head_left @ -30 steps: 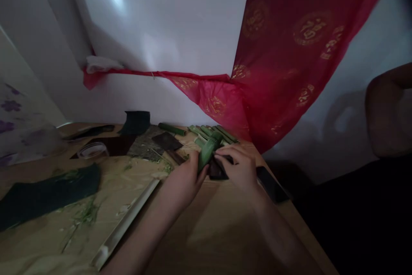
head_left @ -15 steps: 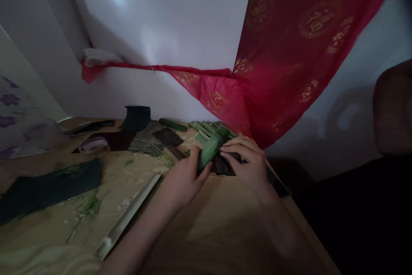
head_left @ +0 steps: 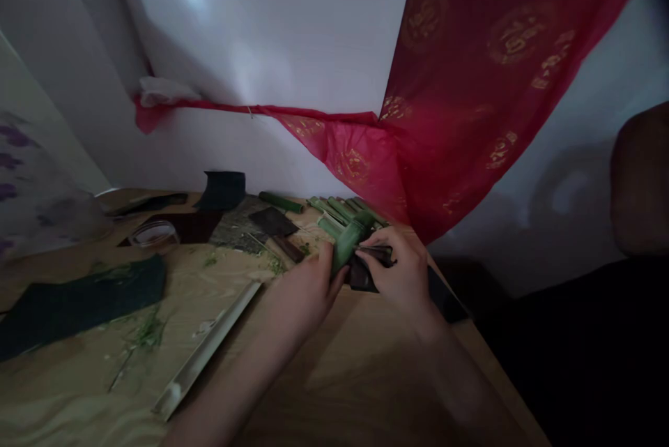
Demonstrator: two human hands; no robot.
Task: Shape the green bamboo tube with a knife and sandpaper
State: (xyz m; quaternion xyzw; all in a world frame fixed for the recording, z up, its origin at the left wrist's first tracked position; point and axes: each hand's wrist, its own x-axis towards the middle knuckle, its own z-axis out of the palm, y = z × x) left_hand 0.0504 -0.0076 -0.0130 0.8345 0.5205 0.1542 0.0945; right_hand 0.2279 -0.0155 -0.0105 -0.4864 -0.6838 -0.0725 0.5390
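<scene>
- gripping a short green bamboo tube (head_left: 351,241) in the left hand (head_left: 306,293), its fingers curled round the lower part, holding it tilted just above the wooden table (head_left: 366,391).
- pinching a dark strip (head_left: 363,274) between the fingers and thumb of the right hand (head_left: 402,273), closed on it; the strip touches the tube's right side, though how far it is attached or wrapped cannot be told.
- lying just beyond the hands, a row of about 6 green bamboo sticks (head_left: 339,210) sits close together, with 1 loose stick (head_left: 281,202) further left.
- showing work already done, green shavings (head_left: 146,332) are scattered over the table, and dark pieces lie about: a small square (head_left: 272,222) and a long sheet (head_left: 78,304).
- lying nearer the left forearm, a long pale bamboo strip (head_left: 206,349) slants across the table; a glass dish (head_left: 155,233) stands further back.
- leaving open what is finished: only the held tube has a dark strip against it, and whether the sticks in the row are worked cannot be told.
- hanging behind, a red banner with gold characters (head_left: 470,84) droops across the white wall (head_left: 272,35).
</scene>
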